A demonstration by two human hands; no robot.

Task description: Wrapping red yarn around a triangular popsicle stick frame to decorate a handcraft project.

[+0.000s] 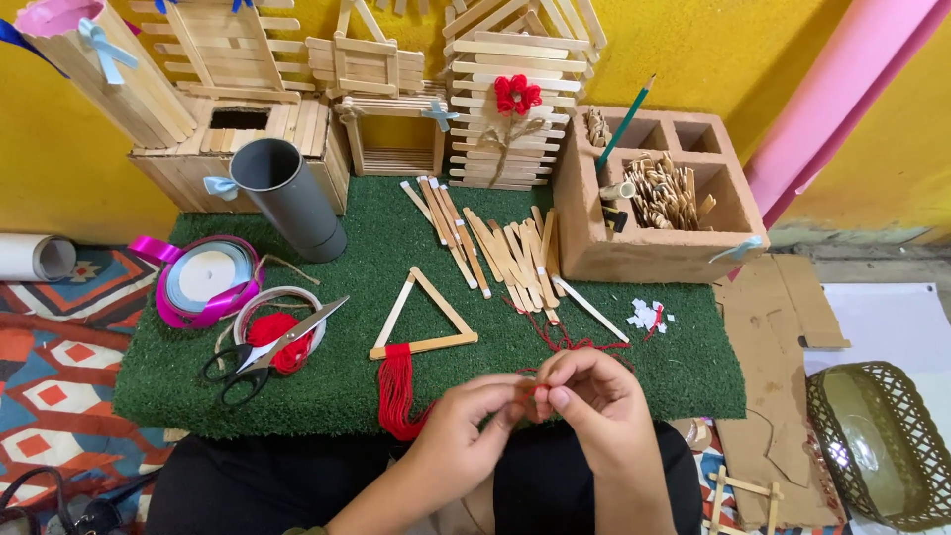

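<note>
Both my left hand [464,421] and right hand [591,396] pinched a thin red thread [530,389] in closed fingers above the green turf tabletop [644,367], near the wooden stick triangle [424,315]; tugging might have snapped or tangled it.

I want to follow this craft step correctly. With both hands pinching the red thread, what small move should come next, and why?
Probably pull the red thread taut between the left hand and right hand. It is pinched at the fingertips, and loose strands trail slack over the green mat.
</note>
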